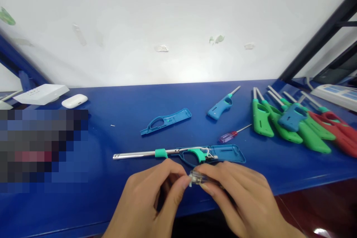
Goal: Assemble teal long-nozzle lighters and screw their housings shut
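Observation:
Between my fingers is a small clear plastic fuel tank (197,177) with a metal and whitish valve end. My right hand (240,193) grips its body, and most of the tank is hidden behind those fingers. At the valve end, the thumb and forefinger of my left hand (156,193) are pinched together against it. Just beyond my hands lies an opened blue gas lighter half (230,153), with its metal barrel (134,154), green trigger (199,154) and white wire exposed. The other blue casing half (170,120) rests farther back, hollow side up.
A purple-handled screwdriver (228,137) and a whole blue lighter (220,108) lie to the right. Several green, blue and red lighters (290,119) are piled at far right. A white earbud case (74,101), a white box (41,93) and a tiny screw (112,125) are leftward.

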Action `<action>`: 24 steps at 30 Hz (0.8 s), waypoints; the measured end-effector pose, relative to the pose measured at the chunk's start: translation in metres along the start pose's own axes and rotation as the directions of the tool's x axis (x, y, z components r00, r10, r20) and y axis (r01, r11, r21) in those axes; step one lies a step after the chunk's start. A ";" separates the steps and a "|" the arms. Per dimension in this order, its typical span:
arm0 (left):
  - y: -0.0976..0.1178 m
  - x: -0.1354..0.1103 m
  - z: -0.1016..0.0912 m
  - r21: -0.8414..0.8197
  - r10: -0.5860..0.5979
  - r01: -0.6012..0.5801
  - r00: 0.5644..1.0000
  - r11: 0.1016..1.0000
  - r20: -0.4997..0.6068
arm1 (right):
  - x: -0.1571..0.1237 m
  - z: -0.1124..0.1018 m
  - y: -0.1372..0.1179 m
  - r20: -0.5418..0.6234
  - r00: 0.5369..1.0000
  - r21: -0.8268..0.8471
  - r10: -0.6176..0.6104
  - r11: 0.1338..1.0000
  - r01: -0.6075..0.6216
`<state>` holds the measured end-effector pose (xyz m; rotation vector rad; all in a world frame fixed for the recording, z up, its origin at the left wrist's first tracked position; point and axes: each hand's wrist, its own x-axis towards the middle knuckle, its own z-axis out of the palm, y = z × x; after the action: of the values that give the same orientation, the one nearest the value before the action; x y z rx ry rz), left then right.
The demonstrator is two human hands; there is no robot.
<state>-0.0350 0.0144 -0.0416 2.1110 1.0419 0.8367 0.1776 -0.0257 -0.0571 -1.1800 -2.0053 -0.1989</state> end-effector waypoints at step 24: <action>0.005 0.003 0.001 -0.030 -0.026 0.027 1.000 0.999 0.015 | -0.002 0.001 0.000 0.007 1.000 -0.013 -0.016 1.000 0.016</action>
<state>-0.0310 0.0141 -0.0380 2.0709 1.0413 0.8186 0.1778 -0.0265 -0.0598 -1.1747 -2.0231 -0.2171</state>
